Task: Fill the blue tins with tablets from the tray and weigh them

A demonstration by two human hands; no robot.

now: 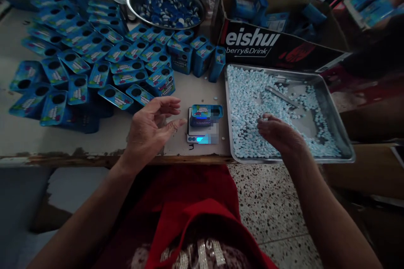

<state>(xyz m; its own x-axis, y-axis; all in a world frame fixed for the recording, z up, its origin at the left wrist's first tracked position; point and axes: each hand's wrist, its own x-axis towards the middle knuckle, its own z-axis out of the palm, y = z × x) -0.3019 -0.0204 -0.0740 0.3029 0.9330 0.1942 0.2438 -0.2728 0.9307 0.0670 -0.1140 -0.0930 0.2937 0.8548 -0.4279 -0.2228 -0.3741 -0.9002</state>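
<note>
A small blue candy tin point(202, 111) stands on a little digital scale point(191, 138) with a lit display; part of both is blurred out. My left hand point(153, 128) is just left of the scale, fingers apart and nothing in them. Over a metal tray point(349, 147) of pale blue candies point(249, 109), my right hand point(280, 134) reaches down with its fingertips bunched at the candies. What those fingers hold, if anything, is hidden. A metal scoop point(282, 96) lies among the candies beyond my right hand.
Several blue tins point(96, 46) with round openings crowd the left of the table point(126, 149). Behind them sits a steel bowl point(132, 2) of blue and white caps point(173, 10). An open black carton point(252, 46) holding blue tins stands behind the tray.
</note>
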